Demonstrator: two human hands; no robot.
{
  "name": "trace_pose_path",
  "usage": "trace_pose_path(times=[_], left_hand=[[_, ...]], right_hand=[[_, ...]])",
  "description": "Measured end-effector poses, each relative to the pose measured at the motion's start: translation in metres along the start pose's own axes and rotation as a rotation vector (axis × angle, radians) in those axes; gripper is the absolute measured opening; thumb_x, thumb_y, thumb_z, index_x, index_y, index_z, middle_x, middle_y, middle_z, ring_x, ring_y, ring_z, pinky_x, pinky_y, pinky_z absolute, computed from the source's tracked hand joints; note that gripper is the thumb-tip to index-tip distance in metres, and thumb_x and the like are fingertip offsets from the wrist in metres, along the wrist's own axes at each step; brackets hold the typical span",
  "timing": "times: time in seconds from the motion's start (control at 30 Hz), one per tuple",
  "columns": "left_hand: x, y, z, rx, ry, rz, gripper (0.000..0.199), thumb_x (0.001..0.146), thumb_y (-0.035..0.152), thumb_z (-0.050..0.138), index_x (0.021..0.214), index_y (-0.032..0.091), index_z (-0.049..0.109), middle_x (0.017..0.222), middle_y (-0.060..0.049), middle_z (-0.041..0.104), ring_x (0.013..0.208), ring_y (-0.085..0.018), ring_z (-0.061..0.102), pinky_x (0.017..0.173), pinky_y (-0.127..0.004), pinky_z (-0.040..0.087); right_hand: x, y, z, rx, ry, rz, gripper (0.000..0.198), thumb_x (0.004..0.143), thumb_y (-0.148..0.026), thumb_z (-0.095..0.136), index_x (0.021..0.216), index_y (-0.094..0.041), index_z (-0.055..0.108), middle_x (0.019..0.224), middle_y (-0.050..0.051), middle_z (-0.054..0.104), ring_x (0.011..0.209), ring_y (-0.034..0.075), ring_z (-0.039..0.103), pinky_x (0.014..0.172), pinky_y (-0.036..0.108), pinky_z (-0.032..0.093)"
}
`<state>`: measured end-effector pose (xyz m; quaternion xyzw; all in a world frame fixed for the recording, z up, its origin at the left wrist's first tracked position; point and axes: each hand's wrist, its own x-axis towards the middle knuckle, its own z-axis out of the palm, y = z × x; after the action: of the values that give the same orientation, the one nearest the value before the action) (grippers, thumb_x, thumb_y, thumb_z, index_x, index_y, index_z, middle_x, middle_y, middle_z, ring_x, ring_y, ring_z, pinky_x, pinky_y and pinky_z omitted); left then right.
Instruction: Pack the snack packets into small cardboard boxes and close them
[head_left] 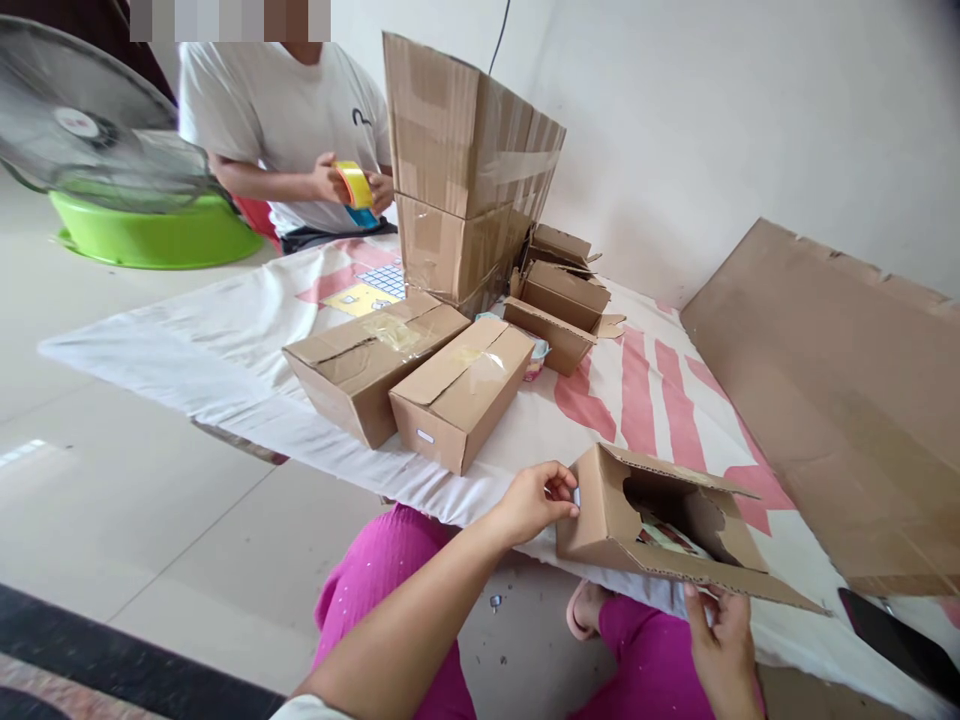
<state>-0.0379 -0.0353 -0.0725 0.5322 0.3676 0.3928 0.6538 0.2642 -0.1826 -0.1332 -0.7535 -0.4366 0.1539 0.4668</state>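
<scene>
An open cardboard box [592,510] lies near the table's front edge, its flaps spread and some printed items [667,535] partly visible inside. My left hand [536,505] is at the box's left end, fingers curled and thumb pinched at a small white label [576,497] there. Whether the label is fully stuck down is hidden by the fingers. Under the near flap, my right hand [720,635] grips the cardboard edge between thumb and fingers. Left of these hands sit two taped cardboard boxes [465,390], the nearer bearing a similar white label [425,437].
Tall stacked cartons [435,140] rise at the back, with open boxes [566,300] beside them. Across the cloth-covered table [247,330], a person [300,150] holds yellow tape [354,185]. A large cardboard sheet [832,400] leans right, near a dark phone [900,640]. A fan [82,120] stands left.
</scene>
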Motion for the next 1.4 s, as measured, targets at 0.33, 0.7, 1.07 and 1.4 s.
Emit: trace_pose_path(times=[0.33,0.7,1.07,1.4], left_hand=[[-0.001,0.001,0.002,-0.060,0.015,-0.011,0.041,0.056,0.004,0.076,0.093,0.018,0.062,0.073,0.004,0.062,0.069,-0.011,0.058,0.067,-0.024,0.046],[-0.002,-0.001,0.002,0.150,0.095,0.087,0.027,0.066,0.011,0.072,0.092,0.018,0.069,0.084,-0.002,0.071,0.076,-0.014,0.064,0.070,-0.026,0.052],[0.001,-0.010,0.008,0.500,0.245,0.403,0.018,0.081,0.010,0.056,0.088,0.018,0.071,0.082,-0.003,0.072,0.072,-0.014,0.066,0.073,-0.026,0.053],[0.018,-0.013,0.002,0.108,0.121,0.230,0.025,0.076,0.014,0.064,0.100,0.019,0.065,0.098,-0.004,0.066,0.074,-0.011,0.058,0.067,-0.023,0.047]], right_hand=[[-0.001,0.008,0.007,-0.032,0.021,-0.053,0.045,0.076,-0.057,0.064,0.103,-0.024,0.048,0.100,0.008,0.061,0.089,0.025,0.062,0.079,0.040,0.053],[0.000,-0.002,0.012,-0.112,0.025,-0.052,0.044,0.077,-0.059,0.062,0.099,-0.023,0.049,0.096,0.006,0.059,0.085,0.025,0.060,0.079,0.042,0.051],[0.000,-0.005,0.019,-0.189,0.081,-0.122,0.050,0.073,-0.069,0.058,0.088,-0.023,0.050,0.082,0.003,0.057,0.074,0.022,0.055,0.070,0.040,0.047],[0.001,0.005,0.018,-0.205,0.074,-0.135,0.050,0.074,-0.070,0.056,0.088,-0.022,0.052,0.081,0.004,0.058,0.073,0.022,0.057,0.070,0.039,0.048]])
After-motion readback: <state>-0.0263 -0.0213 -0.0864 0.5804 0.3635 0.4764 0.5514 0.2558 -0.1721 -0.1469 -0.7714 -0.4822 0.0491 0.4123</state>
